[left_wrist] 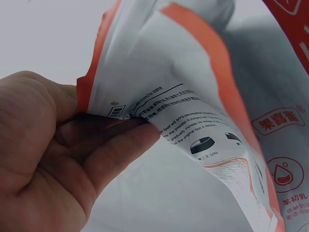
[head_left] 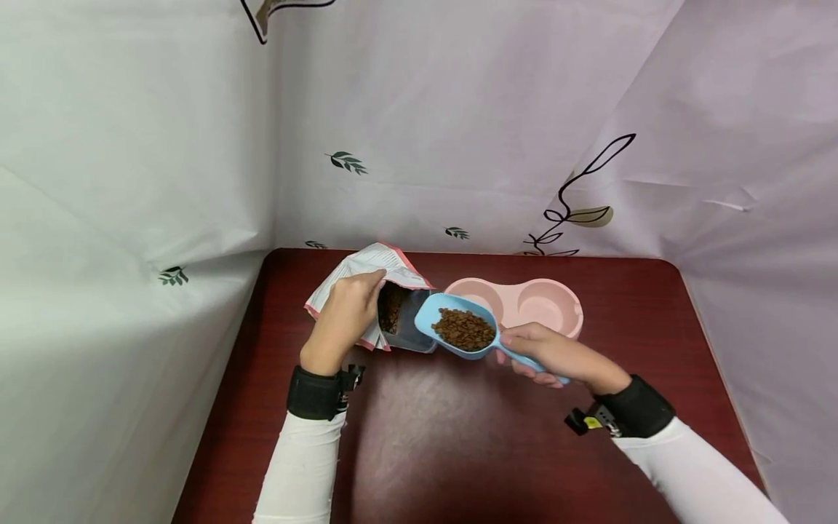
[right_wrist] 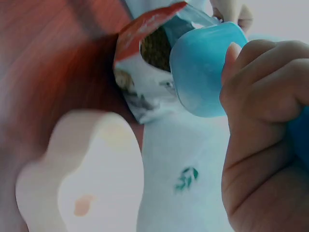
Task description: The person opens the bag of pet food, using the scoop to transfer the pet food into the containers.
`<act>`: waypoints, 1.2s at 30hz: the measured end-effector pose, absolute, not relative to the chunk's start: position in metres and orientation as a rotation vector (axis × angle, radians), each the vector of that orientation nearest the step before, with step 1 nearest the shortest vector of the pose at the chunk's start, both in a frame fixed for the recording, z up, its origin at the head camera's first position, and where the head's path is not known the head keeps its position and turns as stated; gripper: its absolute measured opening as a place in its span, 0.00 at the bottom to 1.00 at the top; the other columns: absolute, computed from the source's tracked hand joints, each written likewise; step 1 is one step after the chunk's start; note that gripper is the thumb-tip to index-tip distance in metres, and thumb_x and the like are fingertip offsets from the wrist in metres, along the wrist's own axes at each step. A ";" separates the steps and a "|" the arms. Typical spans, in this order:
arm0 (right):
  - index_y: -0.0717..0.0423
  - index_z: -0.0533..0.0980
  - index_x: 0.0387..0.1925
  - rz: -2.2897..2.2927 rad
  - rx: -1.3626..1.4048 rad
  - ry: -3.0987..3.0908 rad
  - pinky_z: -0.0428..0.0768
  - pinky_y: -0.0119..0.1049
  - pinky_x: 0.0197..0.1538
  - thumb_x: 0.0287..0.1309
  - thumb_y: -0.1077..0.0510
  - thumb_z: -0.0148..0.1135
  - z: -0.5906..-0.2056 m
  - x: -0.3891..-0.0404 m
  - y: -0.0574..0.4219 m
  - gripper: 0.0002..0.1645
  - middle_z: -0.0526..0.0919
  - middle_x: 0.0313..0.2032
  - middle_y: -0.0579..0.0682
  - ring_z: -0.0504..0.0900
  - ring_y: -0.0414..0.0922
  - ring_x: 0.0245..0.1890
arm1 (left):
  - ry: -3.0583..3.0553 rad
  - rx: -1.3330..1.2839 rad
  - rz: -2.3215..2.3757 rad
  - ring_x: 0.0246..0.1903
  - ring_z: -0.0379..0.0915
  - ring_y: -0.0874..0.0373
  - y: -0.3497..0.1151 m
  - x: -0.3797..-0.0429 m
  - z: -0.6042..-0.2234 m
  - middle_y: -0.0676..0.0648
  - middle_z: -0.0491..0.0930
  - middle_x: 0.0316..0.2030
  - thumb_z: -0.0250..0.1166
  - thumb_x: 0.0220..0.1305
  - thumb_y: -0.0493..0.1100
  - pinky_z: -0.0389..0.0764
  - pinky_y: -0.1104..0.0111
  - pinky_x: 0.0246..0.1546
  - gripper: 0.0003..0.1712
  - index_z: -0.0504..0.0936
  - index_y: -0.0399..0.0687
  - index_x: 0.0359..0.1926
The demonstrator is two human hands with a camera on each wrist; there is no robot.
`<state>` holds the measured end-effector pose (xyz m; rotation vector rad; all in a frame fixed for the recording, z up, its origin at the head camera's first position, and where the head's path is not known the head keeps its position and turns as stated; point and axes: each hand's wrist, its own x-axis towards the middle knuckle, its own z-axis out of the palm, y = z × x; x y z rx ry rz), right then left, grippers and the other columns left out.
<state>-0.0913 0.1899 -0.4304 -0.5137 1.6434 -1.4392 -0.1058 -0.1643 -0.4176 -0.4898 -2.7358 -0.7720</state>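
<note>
My left hand (head_left: 348, 314) pinches the opened edge of a white bag with red trim (head_left: 386, 260), holding its mouth apart. Brown kibble (head_left: 390, 309) shows inside. Printed text and small bowl pictures cover the folded flap (left_wrist: 193, 121) in the left wrist view. My right hand (head_left: 550, 353) grips the handle of a light-blue scoop (head_left: 425, 314), its bowl heaped with kibble (head_left: 466, 331). The scoop overlaps the bag's right side in the head view. From the right wrist, the scoop's underside (right_wrist: 200, 72) appears beside the bag (right_wrist: 149, 89).
A pink double bowl (head_left: 548, 309) sits behind the scoop and right hand, to the right of the bag. The dark red tabletop (head_left: 452, 444) runs back to a white cloth wall (head_left: 458, 131) with leaf prints; more cloth hangs at both sides.
</note>
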 end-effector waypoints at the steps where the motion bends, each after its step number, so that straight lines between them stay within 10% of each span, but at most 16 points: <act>1: 0.69 0.71 0.40 -1.434 -0.516 1.649 0.57 0.30 0.10 0.84 0.50 0.38 -0.427 -0.092 0.196 0.26 0.69 0.20 0.43 0.60 0.32 0.10 | -2.738 -0.491 -0.774 0.49 0.86 0.42 -0.165 -0.106 -0.417 0.34 0.87 0.49 0.59 0.76 0.35 0.87 0.53 0.47 0.15 0.85 0.32 0.57; 36: 0.62 0.77 0.36 -0.758 -0.345 1.997 0.67 0.29 0.16 0.79 0.54 0.42 -0.416 -0.166 0.211 0.21 0.71 0.17 0.45 0.63 0.35 0.09 | -2.733 -0.484 -0.795 0.49 0.87 0.44 -0.164 -0.104 -0.420 0.35 0.87 0.49 0.59 0.76 0.35 0.87 0.56 0.46 0.15 0.84 0.33 0.57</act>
